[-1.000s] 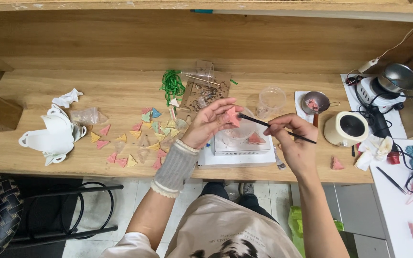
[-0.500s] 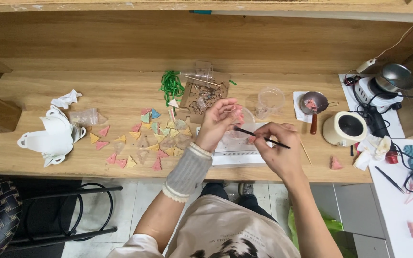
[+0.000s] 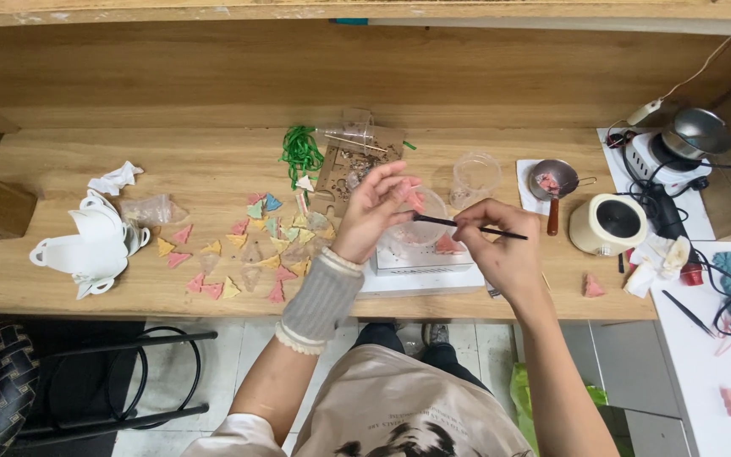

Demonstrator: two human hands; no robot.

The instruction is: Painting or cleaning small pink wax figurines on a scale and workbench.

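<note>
Pinching a thin black stick [image 3: 467,226], right hand [image 3: 501,254]; left hand [image 3: 374,211] gripping pink triangular piece [image 3: 414,200].

The scattered triangle pieces [image 3: 247,250] lie left of centre on the desk [image 3: 213,110]; the white holders [image 3: 95,241] sit near its left edge; the cup [image 3: 609,224] stands toward the right edge; the small pan [image 3: 552,182] lies just behind it.

The left hand [image 3: 374,207] hides part of the clear bowl [image 3: 416,227]; the desk's [image 3: 213,169] right end is cut off at the picture's edge.
</note>
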